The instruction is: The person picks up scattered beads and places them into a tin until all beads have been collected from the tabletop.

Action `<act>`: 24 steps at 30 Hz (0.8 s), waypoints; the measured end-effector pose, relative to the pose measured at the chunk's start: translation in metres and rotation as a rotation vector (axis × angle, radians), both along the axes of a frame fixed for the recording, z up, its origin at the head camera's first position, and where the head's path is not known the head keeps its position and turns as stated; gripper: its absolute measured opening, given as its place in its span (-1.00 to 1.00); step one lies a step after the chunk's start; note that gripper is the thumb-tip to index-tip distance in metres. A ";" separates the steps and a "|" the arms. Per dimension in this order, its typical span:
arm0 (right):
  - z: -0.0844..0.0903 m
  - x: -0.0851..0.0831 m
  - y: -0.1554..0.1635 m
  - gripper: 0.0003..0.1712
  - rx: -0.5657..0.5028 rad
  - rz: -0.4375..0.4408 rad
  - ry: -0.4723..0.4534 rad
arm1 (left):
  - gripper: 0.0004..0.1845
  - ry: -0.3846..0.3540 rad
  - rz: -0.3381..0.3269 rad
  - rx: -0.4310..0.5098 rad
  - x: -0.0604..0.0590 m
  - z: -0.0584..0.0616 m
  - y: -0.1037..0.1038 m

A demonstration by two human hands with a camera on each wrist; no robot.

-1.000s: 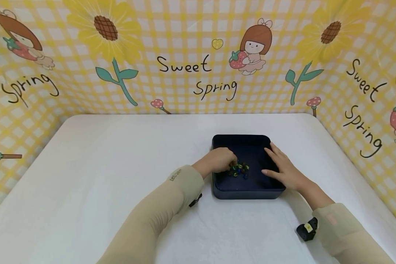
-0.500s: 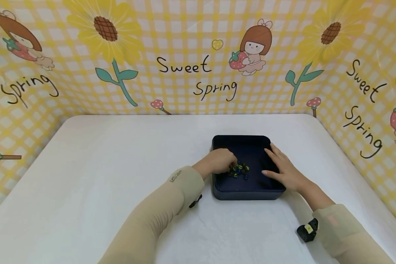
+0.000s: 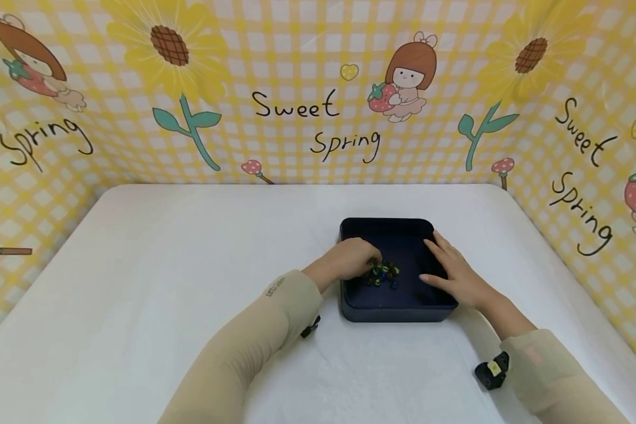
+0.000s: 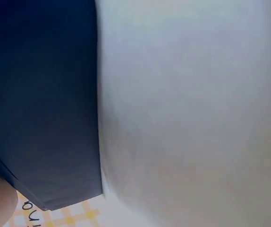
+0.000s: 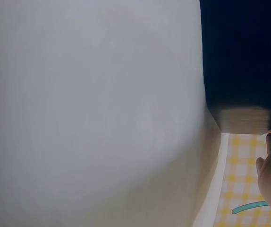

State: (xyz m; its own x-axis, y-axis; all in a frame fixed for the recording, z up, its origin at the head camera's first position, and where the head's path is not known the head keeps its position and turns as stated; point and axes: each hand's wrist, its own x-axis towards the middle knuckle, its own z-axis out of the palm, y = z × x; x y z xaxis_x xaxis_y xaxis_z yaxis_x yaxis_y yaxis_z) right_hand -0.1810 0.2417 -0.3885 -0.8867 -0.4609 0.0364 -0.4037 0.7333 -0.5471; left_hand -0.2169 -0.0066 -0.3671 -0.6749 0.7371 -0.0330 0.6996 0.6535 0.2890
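1. In the dark blue tray (image 3: 397, 312) on the white table (image 3: 153, 277), a small heap of beads (image 3: 383, 274) lies near the middle.
2. The left hand (image 3: 350, 259) curls over the heap; whether it pinches a bead cannot be told.
3. The right hand (image 3: 453, 271) rests flat on the tray's right wall, fingers straight, holding nothing.
4. No bead lies outside the tray; the work looks barely begun.

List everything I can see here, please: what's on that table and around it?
tray: one, dark navy, right of the table's middle
beads: a small heap, count too small to tell, mixed green, yellow and blue, inside the tray
table: one, white cover
backdrop: yellow check with sunflowers, strawberry girls and "Sweet Spring", on three sides
wrist cameras: two, black, under the beige sleeves
left hand: fingers curled down onto the beads
right hand: fingers straight, resting on the tray's right rim
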 end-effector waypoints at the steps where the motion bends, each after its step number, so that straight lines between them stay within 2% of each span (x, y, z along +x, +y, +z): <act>1: 0.000 0.000 0.000 -0.14 0.000 0.000 0.001 | -0.74 -0.006 0.009 0.026 0.000 0.000 -0.001; 9: -0.001 -0.002 0.000 -0.14 -0.011 -0.002 -0.014 | -0.69 -0.054 0.104 0.242 0.006 0.002 -0.016; 14: -0.003 0.000 0.000 -0.14 -0.061 0.002 -0.031 | -0.66 -0.040 0.218 0.345 0.008 0.008 -0.038; 17: -0.003 0.002 0.001 -0.15 -0.091 0.001 -0.040 | -0.65 -0.028 0.317 0.379 0.008 0.013 -0.054; 20: 0.000 0.004 0.003 -0.16 -0.108 -0.006 -0.048 | -0.62 -0.014 0.398 0.368 0.007 0.018 -0.072; 24: 0.011 0.003 0.005 -0.18 -0.110 -0.060 -0.065 | -0.53 -0.007 0.478 0.338 0.004 0.024 -0.098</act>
State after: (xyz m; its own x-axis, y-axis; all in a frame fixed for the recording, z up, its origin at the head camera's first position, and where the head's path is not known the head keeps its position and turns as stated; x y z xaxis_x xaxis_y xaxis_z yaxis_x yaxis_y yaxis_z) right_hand -0.1782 0.2466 -0.3776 -0.9145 -0.4037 0.0252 -0.3220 0.6888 -0.6495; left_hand -0.2130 -0.1046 -0.3434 -0.9358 0.3212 0.1451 0.3469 0.7666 0.5403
